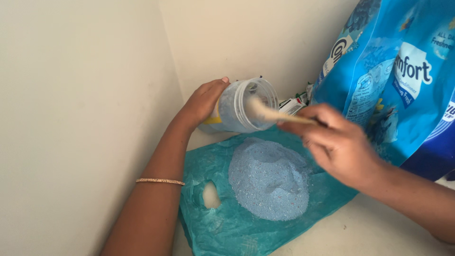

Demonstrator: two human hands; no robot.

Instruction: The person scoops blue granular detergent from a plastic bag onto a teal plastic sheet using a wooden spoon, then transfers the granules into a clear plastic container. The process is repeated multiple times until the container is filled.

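The left hand (201,102) grips a clear plastic jar (244,106), fingers wrapped round its base, tipped on its side with the mouth facing the right hand (332,140). The right fingers are clenched on a pale wooden spoon (270,114), whose bowl sits inside the jar's mouth. Some blue powder shows through the jar's wall.

Below the jar, a heap of blue powder (269,179) lies on a teal plastic bag (227,227) spread flat in the corner of the pale surface, close to the two walls. The bag has a hole (211,195) near its left edge. A large blue pouch (403,76) stands at the right, touching the teal bag's far edge, with small packets (294,103) behind it.

Judging by the pose, the step in hand is scraping the powder out of the jar onto the heap. The next stroke calls for a steady tilt and short spoon strokes, so the powder lands on the bag, away from the hole.
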